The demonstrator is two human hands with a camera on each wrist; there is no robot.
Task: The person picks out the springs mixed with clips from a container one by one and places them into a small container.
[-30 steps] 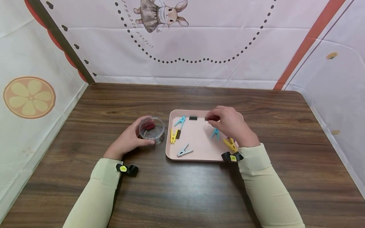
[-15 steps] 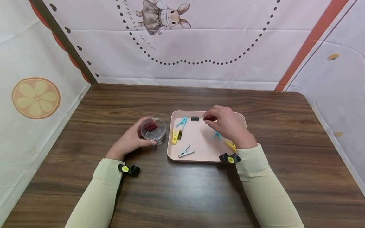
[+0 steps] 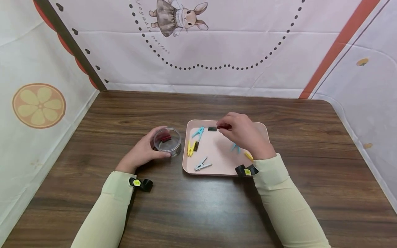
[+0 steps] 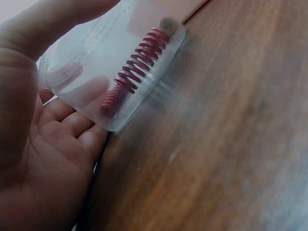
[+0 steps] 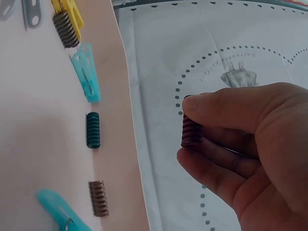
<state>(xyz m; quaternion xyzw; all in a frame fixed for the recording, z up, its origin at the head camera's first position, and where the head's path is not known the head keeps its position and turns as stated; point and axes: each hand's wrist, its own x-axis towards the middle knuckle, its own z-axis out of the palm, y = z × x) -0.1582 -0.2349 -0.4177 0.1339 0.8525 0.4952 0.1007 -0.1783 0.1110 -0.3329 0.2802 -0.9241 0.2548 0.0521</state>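
Note:
My left hand (image 3: 144, 151) holds a clear round plastic tub (image 3: 174, 150) from its left side, fingers and thumb curled round the wall. A red coil spring (image 4: 139, 60) lies on the tub's bottom. Above the far part of the pink tray (image 3: 218, 168), my right hand (image 3: 245, 136) pinches another red spring (image 5: 191, 130) between thumb and fingers. Below it in the tray lie a dark green spring (image 5: 93, 130) and a brown spring (image 5: 98, 198); the hand hides the brown one in the head view.
Around the tray lie a blue clothespin (image 3: 198, 132), a yellow clothespin (image 3: 190, 150) beside a dark spring (image 3: 196, 146), and a pale grey clothespin (image 3: 202, 164). Another blue clothespin (image 3: 235, 147) and yellow clothespin (image 3: 249, 156) are partly covered by my right arm.
My right hand has moved a little left with the red spring, toward the dark green one. The left hand and tub have stayed put; the head view has shifted slightly.

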